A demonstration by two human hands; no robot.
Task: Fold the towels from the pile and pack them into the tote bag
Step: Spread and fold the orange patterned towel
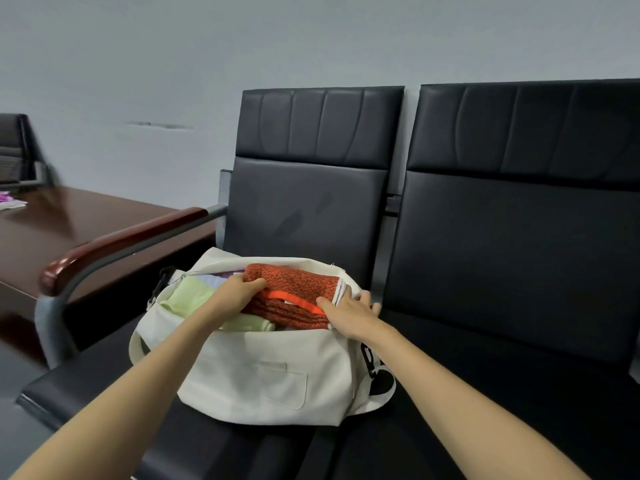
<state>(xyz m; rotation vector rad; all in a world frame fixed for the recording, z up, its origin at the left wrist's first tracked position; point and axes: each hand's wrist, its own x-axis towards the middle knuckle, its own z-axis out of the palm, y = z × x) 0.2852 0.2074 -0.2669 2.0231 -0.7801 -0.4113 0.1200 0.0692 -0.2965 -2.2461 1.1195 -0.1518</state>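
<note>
A cream tote bag [263, 375] sits on the seat of a black padded chair [104, 393], low in the centre of the view, with its top open. A folded orange towel [294, 282] lies across the mouth of the bag at its 12 to 3 o'clock side, partly inside.

The left hand [239, 289] reaches in from 7 o'clock, and its fingers [254, 284] are curled over the towel's left end, grasping it. The right hand [349, 315] comes in from 5 o'clock. Its thumb lies on top of the towel and its fingers wrap past the towel's right end, close to the bag's rim, so it too grasps the towel.

Inside the bag, at 9 o'clock of the orange towel, lies a pale green towel [188, 296], partly under the left wrist. A lavender towel [216, 279] shows just behind it.

A second black chair [502, 254] stands touching the first at 3 o'clock. At 9 o'clock are a dark red wooden armrest [121, 240] and, beyond it, a brown wooden counter [69, 216]. At its far edge lie some pink and white cloths [10, 200], too blurred to tell more.
</note>
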